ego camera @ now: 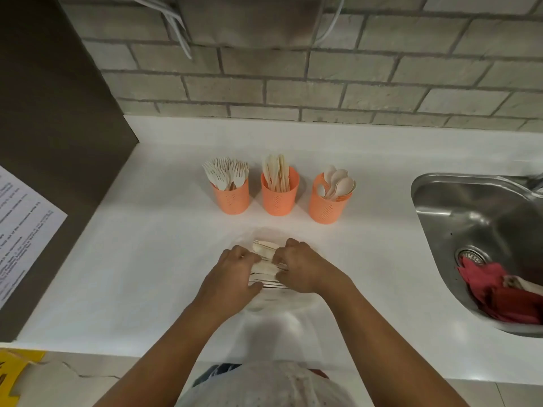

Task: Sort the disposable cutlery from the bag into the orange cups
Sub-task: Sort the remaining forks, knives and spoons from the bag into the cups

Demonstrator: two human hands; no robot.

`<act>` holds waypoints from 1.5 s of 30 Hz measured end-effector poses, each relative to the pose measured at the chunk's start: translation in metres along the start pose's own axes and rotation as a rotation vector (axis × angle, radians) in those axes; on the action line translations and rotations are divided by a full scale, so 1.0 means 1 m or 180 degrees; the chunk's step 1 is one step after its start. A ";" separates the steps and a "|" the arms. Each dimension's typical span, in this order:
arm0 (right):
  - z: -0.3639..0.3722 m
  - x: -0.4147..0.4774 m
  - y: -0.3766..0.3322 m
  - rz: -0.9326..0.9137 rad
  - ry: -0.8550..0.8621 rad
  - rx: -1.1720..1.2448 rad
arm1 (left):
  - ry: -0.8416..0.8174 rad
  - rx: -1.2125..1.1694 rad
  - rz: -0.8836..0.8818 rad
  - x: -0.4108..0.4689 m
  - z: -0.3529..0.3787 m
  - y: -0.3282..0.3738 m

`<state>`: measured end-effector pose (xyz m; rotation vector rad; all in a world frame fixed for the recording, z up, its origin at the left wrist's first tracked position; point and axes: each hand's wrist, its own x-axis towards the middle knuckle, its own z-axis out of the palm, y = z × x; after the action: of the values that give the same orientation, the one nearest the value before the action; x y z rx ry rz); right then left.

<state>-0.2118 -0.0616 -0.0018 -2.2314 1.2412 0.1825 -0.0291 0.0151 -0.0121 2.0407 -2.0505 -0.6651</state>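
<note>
Three orange cups stand in a row on the white counter. The left cup [232, 199] holds forks, the middle cup [279, 198] holds knives, and the right cup [328, 205] holds spoons. In front of them lies a clear plastic bag [276, 301] with a bundle of pale wooden cutlery [265, 250] inside. My left hand [235, 273] and my right hand [299, 267] both grip the bag and the bundle from either side. The fingers hide most of the bundle.
A steel sink [482, 230] with a red cloth [505, 292] in it is sunk into the counter at the right. A brick wall runs behind the cups. A dark panel with a printed sheet [20, 230] stands at the left.
</note>
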 end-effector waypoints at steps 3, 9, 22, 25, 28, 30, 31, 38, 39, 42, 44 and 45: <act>0.003 -0.007 -0.004 -0.0049 -0.0017 -0.0075 | -0.0115 -0.0143 -0.0025 -0.006 -0.002 -0.007; 0.017 -0.019 -0.009 -0.0116 -0.0018 -0.0224 | -0.0245 -0.0049 -0.0030 -0.016 -0.004 -0.016; 0.042 -0.037 -0.014 -0.0495 0.0851 -0.0237 | 0.0793 -0.0201 0.0275 -0.027 0.005 -0.028; 0.050 -0.039 -0.015 -0.0414 0.0612 -0.0399 | 0.0530 -0.0116 0.0241 -0.029 0.003 -0.028; 0.054 -0.038 -0.016 -0.0322 0.0579 -0.0526 | 0.0062 0.0206 0.0153 -0.030 0.000 -0.026; 0.056 -0.038 -0.018 -0.0300 0.0606 -0.0616 | -0.0007 0.0304 0.0132 -0.029 0.000 -0.025; 0.057 -0.038 -0.019 -0.0284 0.0606 -0.0672 | -0.0007 0.0340 0.0131 -0.029 0.000 -0.024; 0.060 -0.035 -0.023 -0.0229 0.0709 -0.0775 | -0.0040 0.0489 0.0091 -0.029 0.001 -0.021; 0.061 -0.035 -0.023 -0.0205 0.0718 -0.0793 | -0.0022 0.0507 0.0087 -0.030 0.001 -0.021; 0.066 -0.035 -0.024 -0.0141 0.0831 -0.0917 | 0.0071 0.0519 0.0067 -0.031 0.002 -0.019; 0.070 -0.034 -0.024 -0.0143 0.0918 -0.0992 | 0.0159 0.0490 0.0041 -0.030 0.002 -0.019; 0.071 -0.034 -0.023 -0.0150 0.0950 -0.1018 | 0.0223 0.0465 0.0045 -0.030 0.002 -0.019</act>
<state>-0.2013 0.0109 -0.0384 -2.6359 1.3917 0.0298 -0.0110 0.0458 -0.0161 2.0920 -2.1286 -0.4469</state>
